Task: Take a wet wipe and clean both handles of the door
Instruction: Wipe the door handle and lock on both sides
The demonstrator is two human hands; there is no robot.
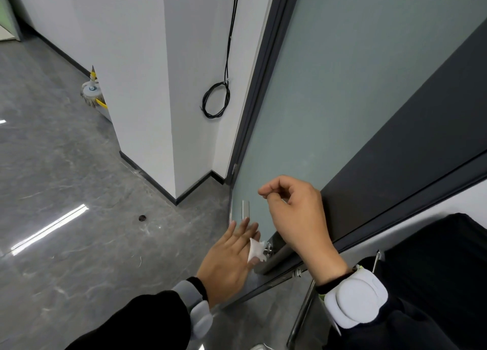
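A frosted glass door (329,99) with a dark frame stands edge-on before me. Its near metal handle (272,261) runs low along the glass on a round mount (268,251). My left hand (229,260) presses a small white wet wipe (255,251) against that mount, fingers stretched out along the glass. My right hand (295,218) hovers over the door's edge just above the handle, fingers curled, thumb and forefinger nearly touching, with nothing seen in it. A second metal handle (303,312) shows on the door's other side at the lower right.
A white wall corner (147,86) with a dark skirting juts out on the left. A coiled black cable (214,103) hangs on the wall by the door frame. A mop head (92,94) leans behind the corner. A small dark floor stop (142,218) sits on the grey floor.
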